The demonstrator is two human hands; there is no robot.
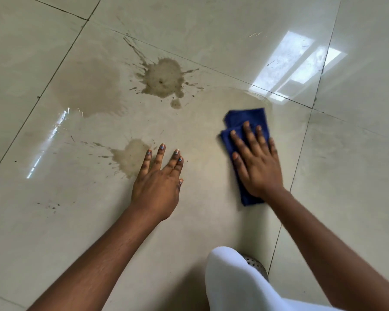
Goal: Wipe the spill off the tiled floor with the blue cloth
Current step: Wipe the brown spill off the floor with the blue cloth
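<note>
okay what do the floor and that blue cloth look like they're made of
Tiled floor: looks like glazed ceramic or polished porcelain in a cream tone. It mirrors a bright window, and dark grout lines divide it into large squares.

Blue cloth: seems a soft, napped fabric, perhaps microfibre or terry. It has a matte, fuzzy surface and lies folded flat under the right hand. The exact fibre can't be told.

Indoor room, likely a home; exact type can't be told. Evidence: glossy beige tiled floor (211, 30) with dark grout lines, bright window reflection (292, 63) on the tiles, round metal floor drain (255, 264) at a tile joint.
</note>
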